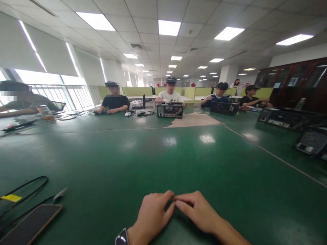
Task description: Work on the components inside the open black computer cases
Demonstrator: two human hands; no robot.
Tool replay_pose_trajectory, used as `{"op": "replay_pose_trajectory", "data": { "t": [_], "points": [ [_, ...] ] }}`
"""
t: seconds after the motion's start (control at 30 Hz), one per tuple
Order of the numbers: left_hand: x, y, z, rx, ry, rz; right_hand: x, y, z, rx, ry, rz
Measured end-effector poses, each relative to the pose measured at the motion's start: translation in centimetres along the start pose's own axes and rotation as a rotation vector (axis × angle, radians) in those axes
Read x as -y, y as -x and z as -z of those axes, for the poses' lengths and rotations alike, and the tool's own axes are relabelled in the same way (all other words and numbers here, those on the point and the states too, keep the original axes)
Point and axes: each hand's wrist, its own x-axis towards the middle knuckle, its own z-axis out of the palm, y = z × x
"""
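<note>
1. My left hand [153,211] and right hand [203,211] lie to the right of the phone [30,226], backs up, wrists apart, forearms angling inward. The fingers are loosely bent and grip nothing; index fingers and thumbs meet at their tips.
2. A watch [121,237] is on my left wrist, between the phone and that hand.
3. The phone lies face up, its screen dark. Just beyond it run black cables [38,182], one with a yellow label [12,197]; I cannot make out writing there.
4. The surface [163,163] under the phone is glossy green, with a torn pale patch [196,120] far beyond the phone to the right.
5. Well past the phone, people sit along the far edge, with a black case [170,111] before the middle person.
6. Blinds [58,56] hang beyond the phone; dark cabinets [298,83] stand far to its right, under ceiling lights [170,28].
</note>
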Motion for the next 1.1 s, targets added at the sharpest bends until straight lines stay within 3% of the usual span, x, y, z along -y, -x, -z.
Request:
{"op": "replay_pose_trajectory", "data": {
  "t": [0.3, 0.97, 1.1],
  "points": [
    [0.1, 0.2, -0.3, -0.033, 0.007, -0.003, -0.1, 0.1, -0.3, -0.038, 0.004, 0.018],
    [1.0, -0.2, -0.4, 0.017, -0.006, -0.023, 0.0, -0.5, -0.3, 0.048, 0.031, 0.066],
    [1.3, -0.2, -0.3, -0.009, -0.003, -0.013, -0.1, 0.0, -0.6, -0.044, 0.163, 0.007]
  ]
}}
